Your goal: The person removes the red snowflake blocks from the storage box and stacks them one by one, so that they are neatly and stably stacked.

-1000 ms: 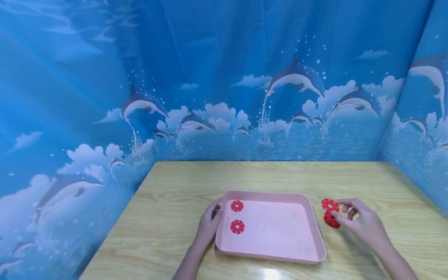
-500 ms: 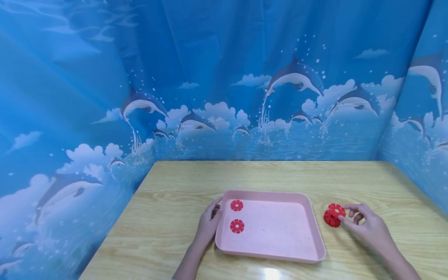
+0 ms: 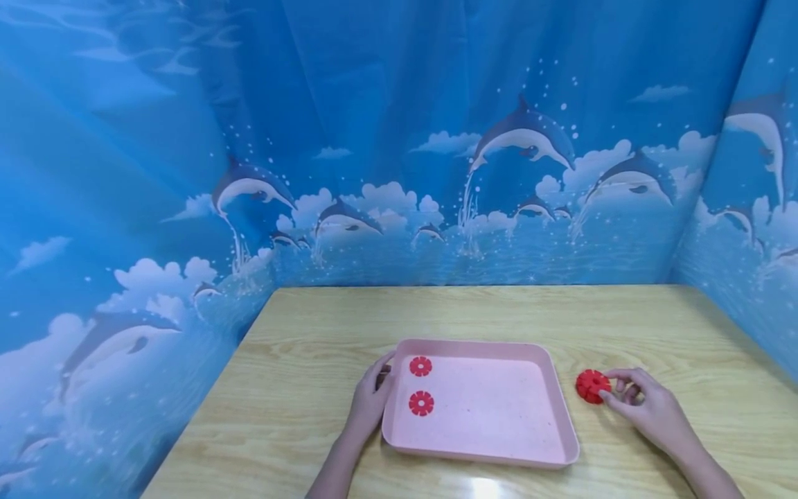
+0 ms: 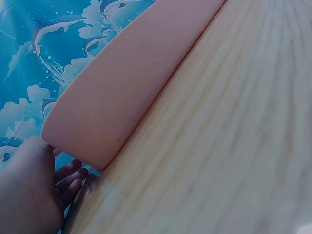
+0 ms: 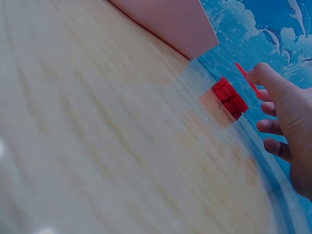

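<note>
My right hand (image 3: 651,409) pinches a red notched interlocking disc (image 5: 246,77) between thumb and forefinger, its other fingers loosely bent. Just below it, a short stack of red interlocking discs (image 5: 229,99) stands on the table; the held disc overlaps the stack in the head view and shows tilted above it in the right wrist view. My left hand (image 3: 369,398) holds the pink tray (image 3: 480,463) at its left wall, fingers curled at the outer side near the corner. Inside the tray, along its left side, two red discs lie flat, a far one (image 3: 420,366) and a near one (image 3: 421,403).
A wood-grain table (image 3: 324,315) carries everything, with bare surface behind the tray and to its left. Blue curtains (image 3: 386,104) printed with dolphins hang behind the table and on both sides. The tray's right wall (image 3: 563,409) stands close left of the stack.
My right hand has brought its disc rightward and nearer, from the stack's far side to over the stack. My left hand and the tray have kept their places.
</note>
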The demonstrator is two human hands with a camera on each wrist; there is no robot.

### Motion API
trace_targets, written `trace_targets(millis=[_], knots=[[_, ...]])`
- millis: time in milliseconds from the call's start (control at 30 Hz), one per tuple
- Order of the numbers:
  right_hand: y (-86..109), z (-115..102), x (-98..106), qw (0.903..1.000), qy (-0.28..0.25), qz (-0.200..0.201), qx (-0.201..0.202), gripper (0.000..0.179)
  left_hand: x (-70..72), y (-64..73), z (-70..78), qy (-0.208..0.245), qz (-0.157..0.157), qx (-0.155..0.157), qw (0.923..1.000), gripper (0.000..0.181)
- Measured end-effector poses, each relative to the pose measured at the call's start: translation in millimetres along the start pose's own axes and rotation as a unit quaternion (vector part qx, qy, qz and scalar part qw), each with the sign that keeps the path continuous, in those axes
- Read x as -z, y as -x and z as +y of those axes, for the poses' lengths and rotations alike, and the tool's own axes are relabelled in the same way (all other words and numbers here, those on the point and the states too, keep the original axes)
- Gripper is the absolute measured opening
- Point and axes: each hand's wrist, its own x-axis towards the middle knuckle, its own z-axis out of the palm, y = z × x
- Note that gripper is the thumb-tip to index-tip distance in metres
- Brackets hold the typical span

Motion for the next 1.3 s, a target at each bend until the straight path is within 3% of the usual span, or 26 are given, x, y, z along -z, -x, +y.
trace_targets(millis=[300,867,1300], knots=[[-1.5,6,-3,0.9998,0.001,-0.021,0.001,0.034,-0.8,-2.0,-3.0,-0.004,0.0,-0.007,1.0,0.039],[-2.4,12,-5,0.9993,-0.021,-0.03,0.012,0.032,1.5,-1.5,-0.5,0.011,-0.006,0.006,0.9999,0.039],[-2.9,15,-4,0.9983,-0.034,-0.048,-0.003,0.032,0.5,-1.9,-2.1,-0.002,-0.004,-0.006,1.0,0.038]])
